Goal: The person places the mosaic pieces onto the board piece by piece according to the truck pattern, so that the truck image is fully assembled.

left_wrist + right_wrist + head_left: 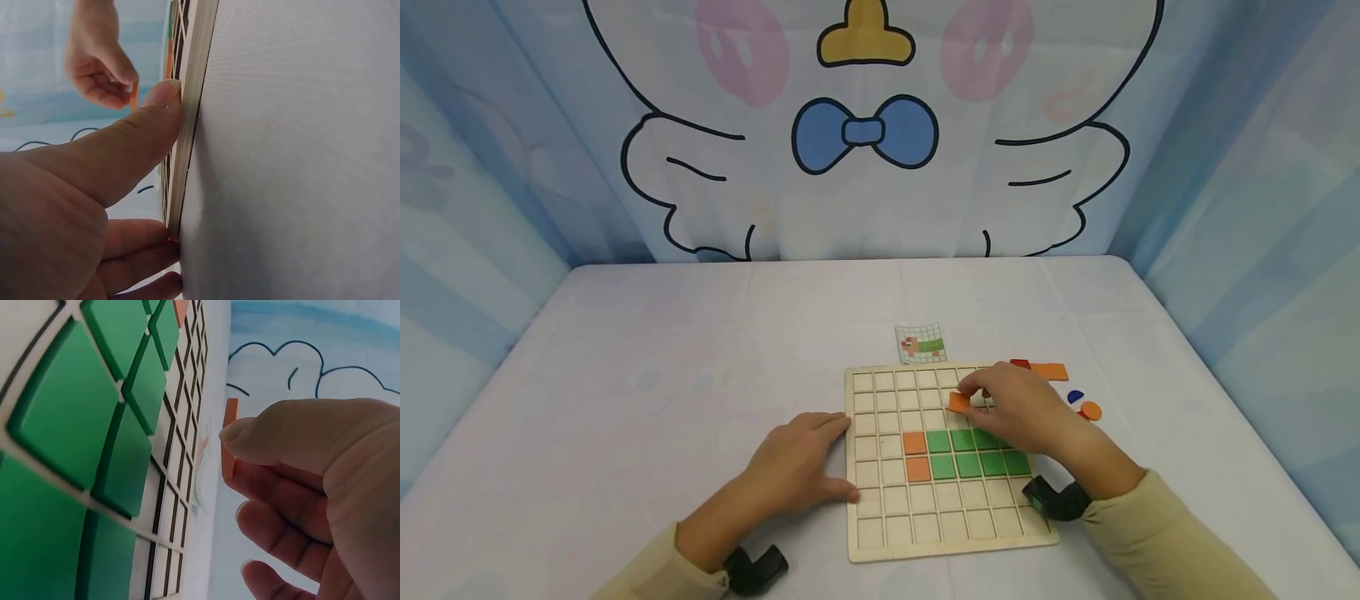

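Observation:
My right hand (1018, 404) pinches an orange square tile (958, 402) between thumb and fingers, above the upper right part of a wooden grid board (880, 521). In the right wrist view the tile (229, 437) is edge-on, with the other fingers curled loosely below it. My left hand (797, 462) rests at the board's left side, thumb and fingertips spread apart and touching its edge (190, 125). Two orange tiles (914, 443) sit in the grid, one above the other. To their right, two rows of green tiles (966, 464) fill several cells, partly covered by my right hand.
A small picture card (922, 343) with a gridded pattern lies behind the board. Loose pieces lie to the right: an orange strip (1049, 372), a red piece (1019, 363), a blue half-round (1075, 396) and an orange disc (1091, 410). A printed curtain (865, 208) hangs behind the table.

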`<state>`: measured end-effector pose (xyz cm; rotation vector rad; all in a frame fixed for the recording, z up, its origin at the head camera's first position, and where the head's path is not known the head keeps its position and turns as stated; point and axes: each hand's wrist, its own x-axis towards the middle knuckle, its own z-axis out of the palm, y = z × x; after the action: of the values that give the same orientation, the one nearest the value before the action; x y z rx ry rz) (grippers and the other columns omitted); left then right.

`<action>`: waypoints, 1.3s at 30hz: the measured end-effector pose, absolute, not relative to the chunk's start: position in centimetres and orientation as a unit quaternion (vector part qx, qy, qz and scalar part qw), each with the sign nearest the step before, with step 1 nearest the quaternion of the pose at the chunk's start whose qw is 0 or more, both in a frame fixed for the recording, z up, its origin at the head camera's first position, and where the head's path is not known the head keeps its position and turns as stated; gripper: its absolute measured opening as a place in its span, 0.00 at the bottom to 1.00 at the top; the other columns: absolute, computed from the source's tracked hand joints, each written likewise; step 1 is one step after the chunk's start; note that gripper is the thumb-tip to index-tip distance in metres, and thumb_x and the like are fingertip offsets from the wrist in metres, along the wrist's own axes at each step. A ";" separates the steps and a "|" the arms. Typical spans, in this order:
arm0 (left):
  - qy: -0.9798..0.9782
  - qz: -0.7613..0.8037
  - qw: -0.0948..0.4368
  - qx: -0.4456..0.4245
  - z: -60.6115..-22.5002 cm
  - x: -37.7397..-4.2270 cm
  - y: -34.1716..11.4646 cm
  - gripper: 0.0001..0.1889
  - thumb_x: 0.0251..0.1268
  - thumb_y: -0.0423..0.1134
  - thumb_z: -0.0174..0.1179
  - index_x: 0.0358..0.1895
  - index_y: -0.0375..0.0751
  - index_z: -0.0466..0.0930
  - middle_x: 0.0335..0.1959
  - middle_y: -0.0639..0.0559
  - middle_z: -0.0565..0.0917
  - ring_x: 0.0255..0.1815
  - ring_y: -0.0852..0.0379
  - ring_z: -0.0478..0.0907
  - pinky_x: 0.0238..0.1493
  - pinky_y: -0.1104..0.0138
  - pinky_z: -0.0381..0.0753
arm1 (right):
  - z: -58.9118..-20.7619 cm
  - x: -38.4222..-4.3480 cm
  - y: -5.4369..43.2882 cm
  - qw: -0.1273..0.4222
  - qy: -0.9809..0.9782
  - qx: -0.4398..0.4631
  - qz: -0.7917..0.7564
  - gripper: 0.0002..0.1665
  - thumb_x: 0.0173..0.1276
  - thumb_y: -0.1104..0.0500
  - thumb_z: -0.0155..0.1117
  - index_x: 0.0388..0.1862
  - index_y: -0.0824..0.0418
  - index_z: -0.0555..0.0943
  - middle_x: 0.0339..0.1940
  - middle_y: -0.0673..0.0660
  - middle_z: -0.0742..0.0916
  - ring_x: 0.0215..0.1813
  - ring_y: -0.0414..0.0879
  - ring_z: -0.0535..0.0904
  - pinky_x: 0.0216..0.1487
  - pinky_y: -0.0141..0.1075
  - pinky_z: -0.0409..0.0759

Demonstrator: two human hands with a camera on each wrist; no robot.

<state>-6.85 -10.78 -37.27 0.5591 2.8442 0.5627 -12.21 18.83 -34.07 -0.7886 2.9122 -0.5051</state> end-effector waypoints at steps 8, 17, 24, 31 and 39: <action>0.957 0.194 0.090 0.194 -37.3 -6.8 -10.9 0.47 0.44 0.57 0.79 0.67 0.33 0.74 0.65 0.42 0.76 0.67 0.41 0.71 0.61 0.46 0.73 | -34.7 -12.4 17.2 0.057 0.947 -0.275 -0.158 0.16 0.67 0.55 0.70 0.50 0.60 0.85 0.43 0.49 0.87 0.49 0.48 0.79 0.51 0.43 0.80; 0.958 0.192 0.098 0.190 -37.4 -6.9 -10.9 0.47 0.44 0.57 0.79 0.66 0.33 0.75 0.65 0.42 0.77 0.67 0.42 0.71 0.61 0.46 0.73 | -35.3 -12.4 15.5 0.056 0.937 -0.316 -0.138 0.12 0.67 0.57 0.69 0.48 0.58 0.86 0.41 0.47 0.87 0.45 0.46 0.79 0.45 0.41 0.80; 0.958 0.187 0.100 0.191 -37.4 -6.9 -10.9 0.47 0.44 0.58 0.79 0.66 0.34 0.75 0.65 0.43 0.77 0.67 0.42 0.71 0.62 0.47 0.73 | -35.7 -12.4 14.6 0.059 0.938 -0.319 -0.125 0.11 0.67 0.57 0.69 0.48 0.57 0.86 0.41 0.47 0.87 0.45 0.46 0.80 0.45 0.41 0.80; 0.957 0.190 0.100 0.194 -37.3 -7.0 -10.9 0.47 0.45 0.57 0.79 0.67 0.33 0.75 0.66 0.42 0.76 0.67 0.42 0.70 0.62 0.46 0.73 | -35.9 -12.4 14.2 0.053 0.935 -0.328 -0.123 0.10 0.67 0.57 0.70 0.47 0.56 0.88 0.38 0.47 0.87 0.41 0.45 0.79 0.41 0.38 0.79; 0.957 0.188 0.101 0.197 -37.3 -7.1 -10.9 0.47 0.45 0.58 0.79 0.67 0.33 0.75 0.65 0.42 0.77 0.67 0.42 0.70 0.62 0.46 0.73 | -35.7 -12.5 13.8 0.057 0.933 -0.336 -0.115 0.09 0.68 0.58 0.69 0.46 0.55 0.89 0.38 0.48 0.87 0.39 0.46 0.78 0.38 0.38 0.78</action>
<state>-7.11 -10.92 -37.28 0.5824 2.8276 0.5557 -12.48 13.78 -35.67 -1.0182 2.8299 -0.3501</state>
